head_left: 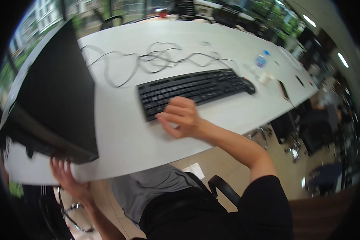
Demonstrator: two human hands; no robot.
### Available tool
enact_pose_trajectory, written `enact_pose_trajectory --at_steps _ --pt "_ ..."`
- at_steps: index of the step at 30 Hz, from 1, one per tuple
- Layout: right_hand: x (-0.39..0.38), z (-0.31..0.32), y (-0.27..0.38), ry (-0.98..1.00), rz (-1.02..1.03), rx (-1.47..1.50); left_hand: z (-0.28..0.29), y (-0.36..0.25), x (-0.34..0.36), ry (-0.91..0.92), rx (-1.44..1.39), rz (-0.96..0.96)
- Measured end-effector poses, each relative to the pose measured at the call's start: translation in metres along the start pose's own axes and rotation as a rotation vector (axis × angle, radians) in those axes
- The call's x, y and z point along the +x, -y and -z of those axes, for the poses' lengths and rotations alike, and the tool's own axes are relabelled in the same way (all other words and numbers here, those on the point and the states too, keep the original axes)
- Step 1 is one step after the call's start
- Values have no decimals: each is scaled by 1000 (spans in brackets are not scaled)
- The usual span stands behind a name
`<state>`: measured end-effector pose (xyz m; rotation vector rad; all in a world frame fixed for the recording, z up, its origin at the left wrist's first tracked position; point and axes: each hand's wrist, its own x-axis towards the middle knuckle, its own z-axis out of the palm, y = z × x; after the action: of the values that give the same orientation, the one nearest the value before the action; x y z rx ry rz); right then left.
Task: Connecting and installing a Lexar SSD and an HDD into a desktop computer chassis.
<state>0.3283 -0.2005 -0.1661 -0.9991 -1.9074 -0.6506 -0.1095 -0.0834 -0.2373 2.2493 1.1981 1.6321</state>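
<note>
With the clock centred on the view, nearest at six o'clock are grey trousers (154, 180) and a black chair armrest (224, 190). The left hand (70, 182), at eight, has its fingers straight and slightly spread, enclosing nothing, their tips at the lower edge of a black computer case (64, 92). That case stands toward nine and ten o'clock on the white table (122, 148). The right hand (182, 118), right at the centre, is curled into a loose fist with nothing showing in it, just over the front edge of a black keyboard (200, 86). With the blur, I cannot tell whether either hand actually touches what is beside it. The keyboard lies from twelve to one o'clock, tilted up toward the right; a black mouse (249, 85) sits by its end at two. A phone (283, 90) lies further out between two and three, and a blue-capped bottle (261, 61) stands at two. Loose cables (142, 57) tangle toward eleven. Beyond are office chairs (285, 127) at three and windows (84, 6) at eleven.
</note>
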Motion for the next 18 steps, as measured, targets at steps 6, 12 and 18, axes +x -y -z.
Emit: enact_pose_trajectory --at_steps 6,12,18 --pt "-2 20 2 75 -8 -23 -18 -69 10 70 -477 431" --pt "1 10 6 120 4 29 -5 -68 10 62 -438 359" --pt "3 7 8 133 14 21 -3 -70 15 52 -416 331"
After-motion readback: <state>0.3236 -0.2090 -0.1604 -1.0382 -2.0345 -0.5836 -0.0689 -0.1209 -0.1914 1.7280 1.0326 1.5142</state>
